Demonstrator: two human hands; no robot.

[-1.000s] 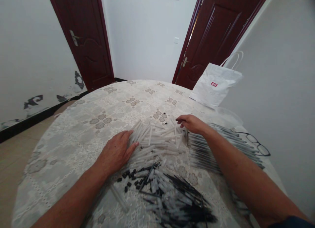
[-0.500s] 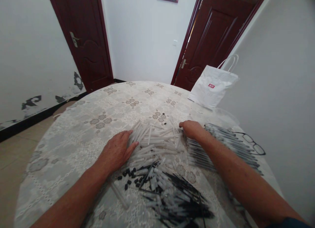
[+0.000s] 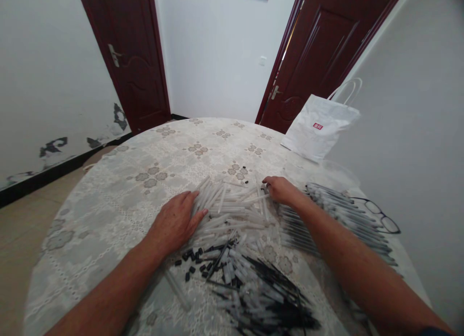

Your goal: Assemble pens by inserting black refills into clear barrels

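On the left, the left hand [image 3: 176, 221] lay against the pile, thumb spread from close-set fingers! Nearer sat small black pieces [image 3: 192, 269]; mid-table, clear tubes [image 3: 228, 209] were heaped between the hands, thin black sticks [image 3: 279, 280] nearer still. The right hand [image 3: 277, 188] curled at the heap's right end, pinching or not, impossible to tell; further right, grey sticks [image 3: 344, 205], then glasses [image 3: 381, 214].

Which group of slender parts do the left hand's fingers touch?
The left hand touches the pile of translucent white tubes. The mixed heap of black and white pieces lies nearer the person, the row of slim grey rods to the right.
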